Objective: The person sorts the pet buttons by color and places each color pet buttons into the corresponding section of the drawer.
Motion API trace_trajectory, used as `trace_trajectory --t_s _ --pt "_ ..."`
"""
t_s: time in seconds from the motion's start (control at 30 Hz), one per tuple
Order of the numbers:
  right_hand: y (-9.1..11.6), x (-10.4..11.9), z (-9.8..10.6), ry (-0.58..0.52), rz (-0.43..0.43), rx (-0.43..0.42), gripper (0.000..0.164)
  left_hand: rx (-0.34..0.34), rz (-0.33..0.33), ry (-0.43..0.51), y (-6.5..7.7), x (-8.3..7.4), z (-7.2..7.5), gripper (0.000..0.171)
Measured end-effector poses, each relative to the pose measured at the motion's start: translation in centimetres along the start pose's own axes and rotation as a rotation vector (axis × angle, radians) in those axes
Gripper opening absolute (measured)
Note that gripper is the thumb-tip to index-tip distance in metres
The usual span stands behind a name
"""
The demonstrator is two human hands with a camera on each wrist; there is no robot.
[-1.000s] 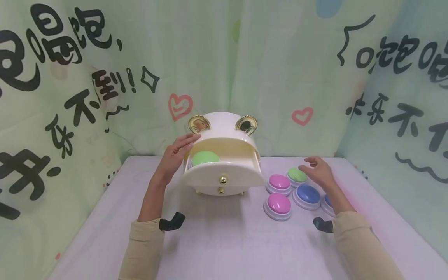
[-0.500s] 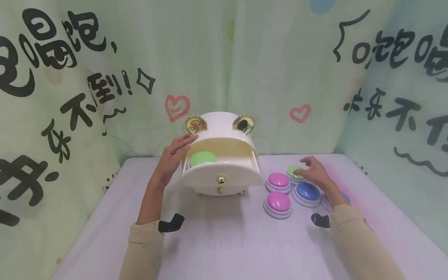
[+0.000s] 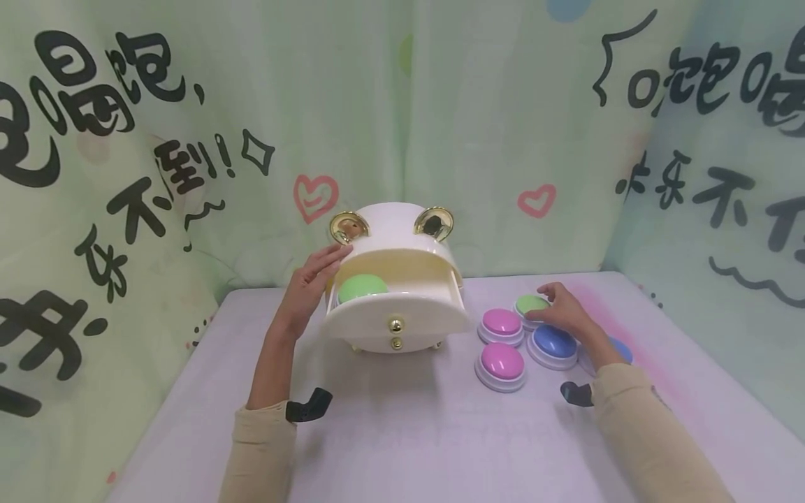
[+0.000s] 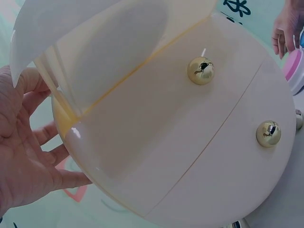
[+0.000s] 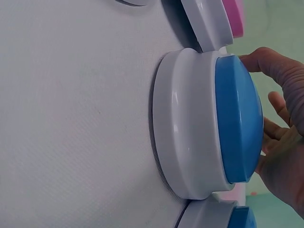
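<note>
in the head view, a white box (image 3: 399, 222) stands upright on the table (image 3: 377, 447) at the middle of the frame, its drawer (image 3: 361, 323) pulled out with a green button (image 3: 363, 284) resting inside at the left end. the left hand (image 3: 308, 293) lies along the left side of the box, its fingers fairly straight and apart from one another, as the left wrist view also shows, clamped on nothing. right of centre, the right hand (image 3: 566, 311) is at a second green button (image 3: 531, 303), thumb and fingers bent and apart about its right side; whether they are clamped on it i cannot tell, since a blue button hides that spot in the right wrist view. this second green button sits at the back of a cluster on the table: an upper pink button (image 3: 502, 321) to its left, a lower pink button (image 3: 502, 360) nearer the viewer, a blue button (image 3: 555, 341) just below the hand, and another blue one (image 3: 621, 349) partly behind the right wrist.
</note>
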State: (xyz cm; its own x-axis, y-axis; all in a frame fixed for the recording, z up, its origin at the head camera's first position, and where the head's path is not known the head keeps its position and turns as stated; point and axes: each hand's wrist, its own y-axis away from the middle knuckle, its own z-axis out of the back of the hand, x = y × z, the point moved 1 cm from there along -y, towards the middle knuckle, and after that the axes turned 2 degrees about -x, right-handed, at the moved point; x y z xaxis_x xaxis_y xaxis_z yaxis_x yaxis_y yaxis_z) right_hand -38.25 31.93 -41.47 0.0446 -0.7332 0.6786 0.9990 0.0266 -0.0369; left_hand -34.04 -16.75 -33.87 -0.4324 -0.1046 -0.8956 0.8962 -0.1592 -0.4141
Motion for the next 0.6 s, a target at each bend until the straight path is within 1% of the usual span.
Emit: trace_trajectory --t_s 0.17,0.4,0.6 --pt "-0.06 0.06 -0.07 0.005 0.008 0.014 0.083 -0.01 0.001 0.002 -0.05 0.18 -0.03 0.038" --pt "-0.21 -0.27 -0.45 0.039 0.017 0.051 0.084 -0.01 0.003 0.005 -0.08 0.19 -0.08 0.038" --pt "-0.57 -0.41 -0.91 0.049 0.018 0.049 0.084 -0.011 0.006 0.003 -0.07 0.17 0.01 0.039"
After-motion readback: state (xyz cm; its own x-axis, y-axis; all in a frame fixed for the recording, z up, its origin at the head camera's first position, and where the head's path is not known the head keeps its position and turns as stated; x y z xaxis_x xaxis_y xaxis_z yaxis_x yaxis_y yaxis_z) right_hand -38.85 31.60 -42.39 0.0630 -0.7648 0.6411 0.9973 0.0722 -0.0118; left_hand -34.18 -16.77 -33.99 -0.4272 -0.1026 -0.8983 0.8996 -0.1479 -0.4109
